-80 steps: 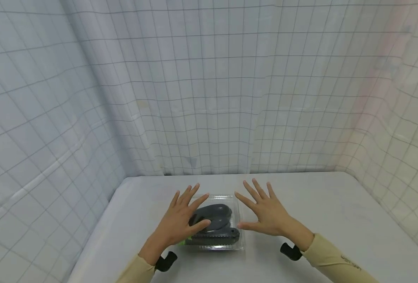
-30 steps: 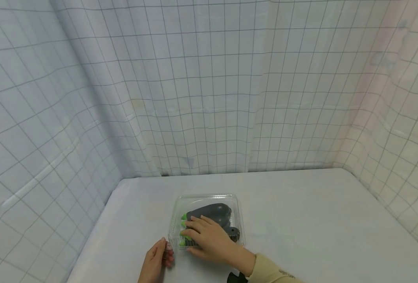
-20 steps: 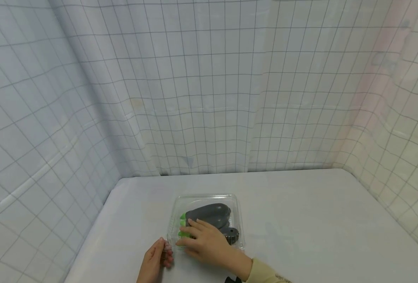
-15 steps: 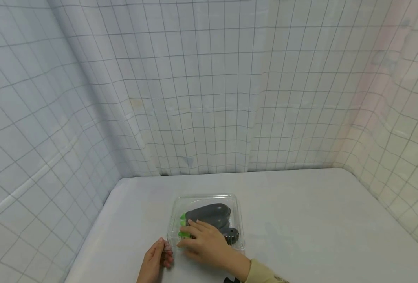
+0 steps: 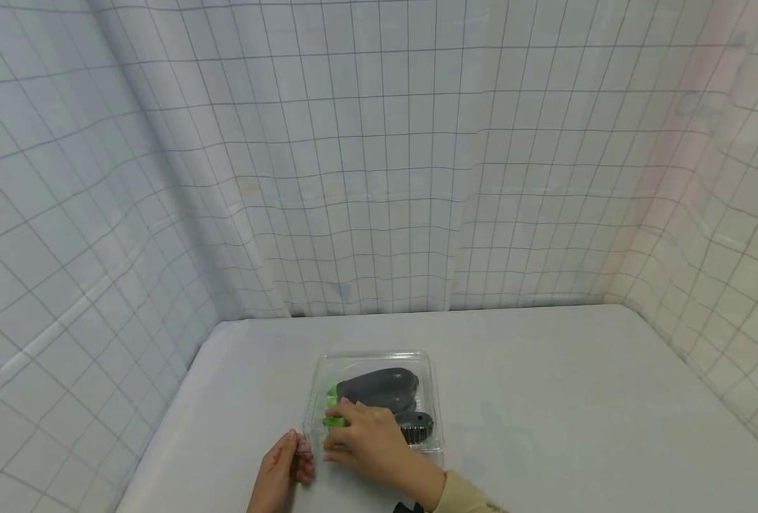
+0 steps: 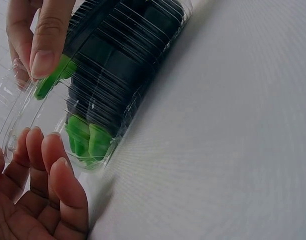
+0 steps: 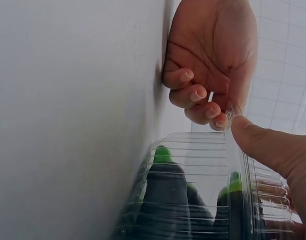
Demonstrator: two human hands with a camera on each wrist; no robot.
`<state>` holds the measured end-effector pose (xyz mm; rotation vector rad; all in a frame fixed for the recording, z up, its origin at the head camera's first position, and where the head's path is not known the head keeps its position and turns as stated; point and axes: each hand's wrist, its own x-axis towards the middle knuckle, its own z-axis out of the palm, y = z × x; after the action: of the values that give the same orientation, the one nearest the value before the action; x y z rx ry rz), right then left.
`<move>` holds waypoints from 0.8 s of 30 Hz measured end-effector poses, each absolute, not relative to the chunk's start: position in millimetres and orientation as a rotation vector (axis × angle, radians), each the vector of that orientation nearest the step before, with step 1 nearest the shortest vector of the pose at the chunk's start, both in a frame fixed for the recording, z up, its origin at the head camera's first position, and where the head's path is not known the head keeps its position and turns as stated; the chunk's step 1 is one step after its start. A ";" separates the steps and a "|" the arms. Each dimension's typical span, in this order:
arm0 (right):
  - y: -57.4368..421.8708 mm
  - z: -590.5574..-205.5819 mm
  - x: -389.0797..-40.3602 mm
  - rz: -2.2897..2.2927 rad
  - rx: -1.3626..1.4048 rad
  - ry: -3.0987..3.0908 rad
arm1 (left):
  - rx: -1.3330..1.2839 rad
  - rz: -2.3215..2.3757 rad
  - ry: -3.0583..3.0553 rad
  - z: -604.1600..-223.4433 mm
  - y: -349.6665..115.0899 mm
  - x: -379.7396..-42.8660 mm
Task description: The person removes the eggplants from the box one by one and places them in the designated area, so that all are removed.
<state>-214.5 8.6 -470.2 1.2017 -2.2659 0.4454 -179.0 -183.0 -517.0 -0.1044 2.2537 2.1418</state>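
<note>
A clear plastic clamshell container (image 5: 372, 354) stands on the white table with several dark eggplants (image 5: 379, 386) inside, their green stem ends to the left. My left hand (image 5: 279, 467) pinches the container's front left corner between thumb and fingertips. My right hand (image 5: 379, 440) reaches across the front edge and covers part of the eggplants. In the right wrist view, my right thumb (image 7: 265, 145) presses at the seam between lid and base, while the fingers curl over the lid. The container's ribbed wall (image 6: 125, 55) is seen from the front in the left wrist view; the lid looks closed over most of the rim.
A white cloth covers the table (image 5: 546, 392). White curtains with a dark grid pattern (image 5: 366, 178) hang behind it and along both sides. A black wrist strap (image 5: 407, 507) shows at my right wrist.
Both hands were spread open above the container earliest; the left came down to its front left corner, the right to its front edge. Lately the right fingers have curled more. The container stays put.
</note>
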 end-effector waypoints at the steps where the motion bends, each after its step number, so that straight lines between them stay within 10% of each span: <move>1: 8.0 -470.2 -214.5 0.452 1.194 -2.269 | -0.114 2.141 2.251 -516.5 -183.3 -178.8; 24: 4.7 -476.7 -214.0 0.523 1.095 -2.291 | -0.136 2.132 2.206 -514.3 -184.2 -177.7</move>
<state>-214.0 4.7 -476.7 1.0951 -2.2912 0.5230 -177.7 -184.2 -514.3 -0.1360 2.2060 2.1317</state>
